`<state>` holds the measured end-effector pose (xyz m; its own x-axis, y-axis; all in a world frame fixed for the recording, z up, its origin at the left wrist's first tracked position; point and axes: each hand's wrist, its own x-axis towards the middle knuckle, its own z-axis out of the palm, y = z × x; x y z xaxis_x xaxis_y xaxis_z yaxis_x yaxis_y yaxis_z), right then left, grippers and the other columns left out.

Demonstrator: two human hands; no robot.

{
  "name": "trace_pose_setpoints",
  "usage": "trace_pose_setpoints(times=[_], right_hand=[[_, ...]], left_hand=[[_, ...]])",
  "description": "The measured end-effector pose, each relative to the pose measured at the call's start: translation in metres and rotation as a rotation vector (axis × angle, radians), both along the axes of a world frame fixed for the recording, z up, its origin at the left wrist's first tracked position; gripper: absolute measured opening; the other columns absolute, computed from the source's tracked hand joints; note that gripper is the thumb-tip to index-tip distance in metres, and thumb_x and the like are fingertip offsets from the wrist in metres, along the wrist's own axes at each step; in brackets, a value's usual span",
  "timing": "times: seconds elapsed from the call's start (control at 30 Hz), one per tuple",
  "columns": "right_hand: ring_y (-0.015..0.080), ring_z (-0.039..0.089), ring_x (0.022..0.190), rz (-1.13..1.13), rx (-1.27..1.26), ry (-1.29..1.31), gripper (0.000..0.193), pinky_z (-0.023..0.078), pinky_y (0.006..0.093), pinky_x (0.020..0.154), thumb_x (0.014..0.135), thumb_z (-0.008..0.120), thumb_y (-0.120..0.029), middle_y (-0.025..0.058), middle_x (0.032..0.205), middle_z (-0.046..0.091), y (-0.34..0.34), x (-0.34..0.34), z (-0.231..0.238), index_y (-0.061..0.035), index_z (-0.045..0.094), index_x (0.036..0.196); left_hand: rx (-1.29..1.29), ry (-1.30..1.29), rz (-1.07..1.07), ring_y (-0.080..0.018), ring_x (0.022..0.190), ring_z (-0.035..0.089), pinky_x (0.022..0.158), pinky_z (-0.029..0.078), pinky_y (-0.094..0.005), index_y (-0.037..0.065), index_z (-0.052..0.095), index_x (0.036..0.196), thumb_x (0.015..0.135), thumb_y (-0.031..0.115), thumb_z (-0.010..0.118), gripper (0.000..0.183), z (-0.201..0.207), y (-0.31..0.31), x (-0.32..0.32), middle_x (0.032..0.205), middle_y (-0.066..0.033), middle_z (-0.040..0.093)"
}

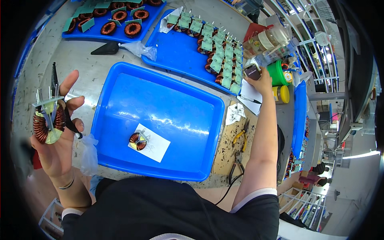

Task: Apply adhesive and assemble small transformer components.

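The left hand [56,132] was up in the air, to the left of the big blue tray [120,96]. Its fingers were partly curled around a copper coil [48,124] with a pale card and thin metal legs on top. A black tool [55,82] stuck up behind that coil. Inside the big blue tray lay a small coil [137,141] on a white paper slip [158,146]. Just right of the tray, yellow-handled pliers [241,135] lay on the table. Farther right and up from the tray, the right hand [262,82] was closed around a small dark box [252,72], next to a green tub [277,73].
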<state>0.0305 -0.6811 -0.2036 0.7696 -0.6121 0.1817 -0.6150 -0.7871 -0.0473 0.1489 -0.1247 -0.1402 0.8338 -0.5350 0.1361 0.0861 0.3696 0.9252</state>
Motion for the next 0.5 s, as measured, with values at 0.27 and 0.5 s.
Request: trace_pose_setpoints(times=[0.27,0.5], right_hand=[[0.0327,0.048,0.097,0.004,0.009,-0.024,0.079,0.039,0.0381,0.084,0.049,0.078,-0.036,0.0128,0.110,0.052,0.0055,-0.0018,-0.0013,-0.0050,0.047,0.114],[0.0351,0.043,0.106,-0.020,-0.023,-0.023,0.084,0.037,0.0384,0.089,0.053,0.077,-0.037,0.0168,0.117,0.046,0.0010,-0.0081,-0.0035,-0.0046,0.040,0.121]], left_hand=[[-0.005,-0.009,-0.021,-0.0211,0.109,0.046,0.069,0.047,-0.0234,0.004,0.033,0.127,0.071,0.061,0.053,0.083,-0.0036,0.0035,0.0011,0.136,-0.0235,0.018],[-0.009,-0.010,-0.043,-0.0210,0.108,0.047,0.068,0.047,-0.0236,-0.001,0.037,0.124,0.071,0.062,0.052,0.083,0.0036,-0.0036,-0.0020,0.135,-0.0251,0.020]])
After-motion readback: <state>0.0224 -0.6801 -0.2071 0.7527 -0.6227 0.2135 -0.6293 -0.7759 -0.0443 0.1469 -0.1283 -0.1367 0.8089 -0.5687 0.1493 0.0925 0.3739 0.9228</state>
